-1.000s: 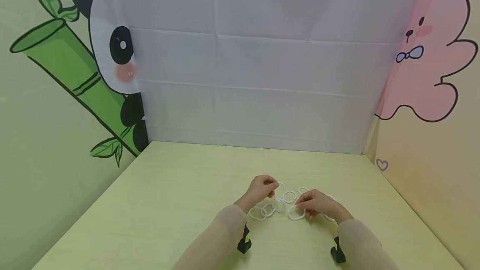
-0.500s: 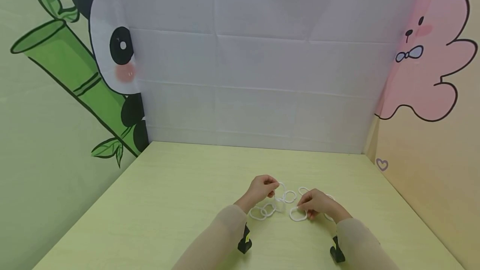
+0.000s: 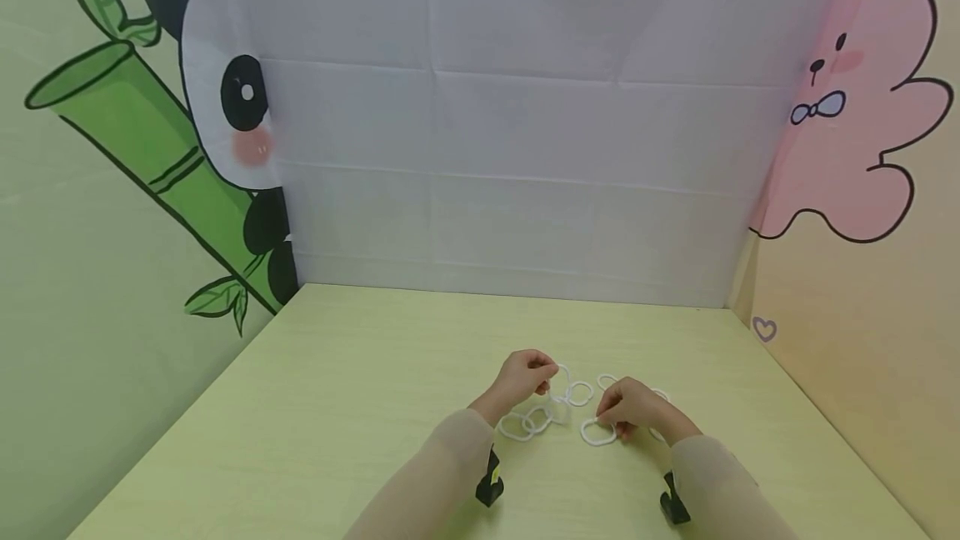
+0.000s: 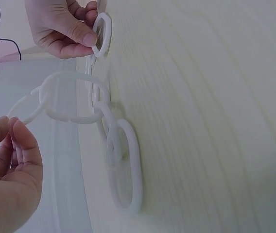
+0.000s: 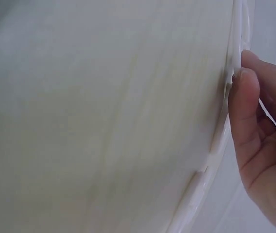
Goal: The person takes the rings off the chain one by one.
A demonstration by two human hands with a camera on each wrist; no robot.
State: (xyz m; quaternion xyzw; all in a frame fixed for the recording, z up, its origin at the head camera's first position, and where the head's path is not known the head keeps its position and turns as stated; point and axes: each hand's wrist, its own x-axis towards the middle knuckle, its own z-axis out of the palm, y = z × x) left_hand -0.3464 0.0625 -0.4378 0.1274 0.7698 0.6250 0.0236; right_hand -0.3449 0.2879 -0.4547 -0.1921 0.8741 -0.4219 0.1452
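White oval chain links lie on the pale table. My left hand [image 3: 525, 373] pinches one end link [image 4: 22, 100] between thumb and fingertips. From it, joined links descend to the tabletop, the lowest oval link [image 4: 136, 170] resting there in the left wrist view. To the right, my right hand [image 3: 633, 407] pinches the edge of a white link [image 3: 598, 445] low over the table, thumb against fingertip. In the right wrist view that link [image 5: 237, 41] appears edge-on beside the thumb. Part of it is hidden by the fingers.
Another link [image 3: 592, 395] lies between the hands. More white links, such as one behind the right hand [image 3: 606, 376], are partly covered by it. The table [image 3: 375, 357] meets a white cloth backdrop [image 3: 510, 223]. Cartoon-printed walls flank both sides.
My right hand has shifted slightly to the right with its link, which sits a little lower and farther from the left chain. The left hand has stayed put.
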